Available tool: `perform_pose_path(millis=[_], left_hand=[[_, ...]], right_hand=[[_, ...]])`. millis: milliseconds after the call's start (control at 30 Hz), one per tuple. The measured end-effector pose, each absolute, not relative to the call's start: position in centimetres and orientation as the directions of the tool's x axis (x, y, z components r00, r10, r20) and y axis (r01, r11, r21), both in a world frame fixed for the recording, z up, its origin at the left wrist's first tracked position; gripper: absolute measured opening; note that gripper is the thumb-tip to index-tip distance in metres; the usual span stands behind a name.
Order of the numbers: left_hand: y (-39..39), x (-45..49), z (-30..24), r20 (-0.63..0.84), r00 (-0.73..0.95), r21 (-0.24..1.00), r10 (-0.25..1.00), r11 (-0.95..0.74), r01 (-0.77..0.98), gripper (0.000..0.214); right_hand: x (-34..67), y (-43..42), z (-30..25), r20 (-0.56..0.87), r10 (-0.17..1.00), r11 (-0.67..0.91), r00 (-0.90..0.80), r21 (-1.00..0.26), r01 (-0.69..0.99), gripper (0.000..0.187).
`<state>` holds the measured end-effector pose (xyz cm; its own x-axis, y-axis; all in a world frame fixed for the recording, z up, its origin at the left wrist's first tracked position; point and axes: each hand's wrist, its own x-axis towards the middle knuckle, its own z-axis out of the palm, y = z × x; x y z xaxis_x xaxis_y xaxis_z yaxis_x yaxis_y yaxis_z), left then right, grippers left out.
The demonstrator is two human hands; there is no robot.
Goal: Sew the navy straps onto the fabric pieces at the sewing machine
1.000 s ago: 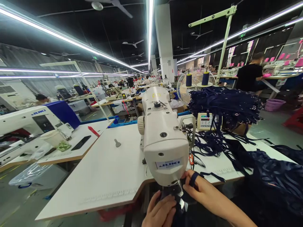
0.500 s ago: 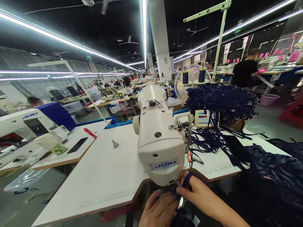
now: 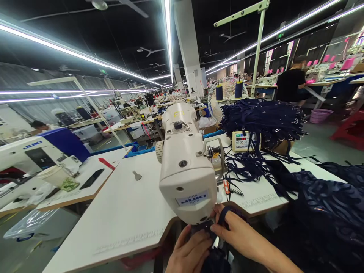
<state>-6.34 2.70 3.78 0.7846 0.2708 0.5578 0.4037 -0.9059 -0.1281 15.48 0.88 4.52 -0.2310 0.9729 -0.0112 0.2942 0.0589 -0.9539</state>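
A cream Juki sewing machine (image 3: 186, 167) stands on the white table (image 3: 125, 212), its head facing me. Under its needle end lies dark navy fabric (image 3: 213, 259). My left hand (image 3: 189, 252) presses flat on that fabric at the bottom edge of the view. My right hand (image 3: 236, 233) pinches a navy strap loop (image 3: 224, 214) right beside the machine's foot. The needle and presser foot are mostly hidden by the machine head and my fingers.
A heap of navy straps (image 3: 261, 121) sits at the back right, by a control box (image 3: 241, 141) and two thread cones (image 3: 218, 92). Navy fabric (image 3: 327, 212) covers the table's right side. Another Juki machine (image 3: 31, 151), a cup (image 3: 55, 176) and a phone (image 3: 91, 179) are left. A person (image 3: 292, 85) works far right.
My view has shifted slightly, so the machine sits a little further left. Both hands stay at the needle; the right hand has drawn closer to the machine's foot with the strap.
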Motion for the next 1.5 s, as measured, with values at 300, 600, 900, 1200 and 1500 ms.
perform_pose_path(millis=[300,600,900,1200,1500], left_hand=[[3.2,-6.8,3.6,0.505,0.822,-0.171,0.263,-0.903,0.394,0.022],[3.4,-6.5,3.8,0.545,0.819,-0.291,0.179,-0.876,0.385,0.024],[2.6,-5.1,2.5,0.723,0.662,-0.248,0.197,-0.821,0.514,0.032],[0.6,-2.8,1.1,0.827,0.472,-0.209,0.305,-0.613,0.762,0.036],[0.3,-1.2,0.9,0.856,0.389,-0.206,0.34,-0.465,0.861,0.038]], right_hand=[[15.2,0.9,3.8,0.032,0.979,0.081,-0.201,-0.967,0.243,0.018],[15.0,0.6,4.1,0.019,0.984,0.057,-0.178,-0.976,0.21,0.014],[15.4,1.5,3.3,-0.071,0.979,-0.071,-0.193,-0.997,0.004,0.025],[14.9,4.5,4.3,0.122,0.987,0.133,-0.101,-0.985,0.11,0.026],[13.9,5.8,3.9,0.128,0.988,0.148,-0.09,-0.948,0.282,0.039]])
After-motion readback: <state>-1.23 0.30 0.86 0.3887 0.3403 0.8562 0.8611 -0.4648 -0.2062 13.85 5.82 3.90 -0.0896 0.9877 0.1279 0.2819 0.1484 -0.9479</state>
